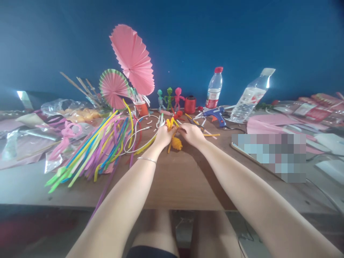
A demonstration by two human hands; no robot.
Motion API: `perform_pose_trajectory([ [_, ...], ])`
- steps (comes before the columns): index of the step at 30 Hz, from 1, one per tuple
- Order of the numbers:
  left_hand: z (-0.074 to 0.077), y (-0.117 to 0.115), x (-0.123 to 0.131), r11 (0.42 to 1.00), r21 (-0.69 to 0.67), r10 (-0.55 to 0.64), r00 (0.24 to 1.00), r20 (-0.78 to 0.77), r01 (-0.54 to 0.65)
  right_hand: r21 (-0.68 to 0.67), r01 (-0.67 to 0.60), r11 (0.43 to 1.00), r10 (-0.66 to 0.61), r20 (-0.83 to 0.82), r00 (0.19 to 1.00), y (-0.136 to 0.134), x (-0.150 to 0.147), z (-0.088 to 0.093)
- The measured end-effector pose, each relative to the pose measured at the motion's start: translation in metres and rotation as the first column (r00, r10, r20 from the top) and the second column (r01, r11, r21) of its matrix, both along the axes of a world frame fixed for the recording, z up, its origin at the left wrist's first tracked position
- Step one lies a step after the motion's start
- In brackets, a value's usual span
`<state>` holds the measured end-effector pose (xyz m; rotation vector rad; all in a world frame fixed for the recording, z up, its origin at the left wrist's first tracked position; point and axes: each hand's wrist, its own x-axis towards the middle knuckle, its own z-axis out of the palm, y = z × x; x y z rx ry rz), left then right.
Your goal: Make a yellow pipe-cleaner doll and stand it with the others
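Head view. Item: yellow piece (176, 144), fuzzy, coiled, held between the two hands above the table (172, 179). Left hand (163, 136): fingers closed on its upper part. Right hand (192, 134): fingertips pinched together at its near edge. Handling, as judged: light, soft, bendable, scarcely slippery; coils liable to squash or unwind. Best grip: a light pinch where the strands met, above the wound lump. Left of the left hand: pipe cleaners (102, 143). Beyond the right hand: blue glue gun (217, 114).
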<state>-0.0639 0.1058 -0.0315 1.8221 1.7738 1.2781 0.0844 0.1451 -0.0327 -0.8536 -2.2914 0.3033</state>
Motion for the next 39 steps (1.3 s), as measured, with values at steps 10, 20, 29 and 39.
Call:
perform_pose_trajectory([
  [10,-0.0002,0.0009,0.0003,1.000,-0.009,0.001,1.000,-0.020,-0.001,0.018,-0.055,0.998,0.054,0.024,0.998,-0.0018,-0.0003,-0.0014],
  [20,0.0004,-0.0005,0.0009,0.999,-0.044,-0.016,0.982,0.191,0.025,0.030,0.048,0.998,-0.048,0.005,0.999,-0.0032,-0.0008,-0.0002],
  [29,-0.0005,-0.0001,0.0020,0.998,-0.057,-0.022,0.993,0.119,0.029,0.065,0.059,0.996,-0.061,0.025,0.998,-0.0009,0.0006,-0.0033],
  [39,0.0010,-0.0004,0.0029,0.998,-0.036,-0.041,0.997,0.073,0.043,0.065,0.063,0.996,-0.066,0.047,0.997,0.0007,0.0020,-0.0031],
])
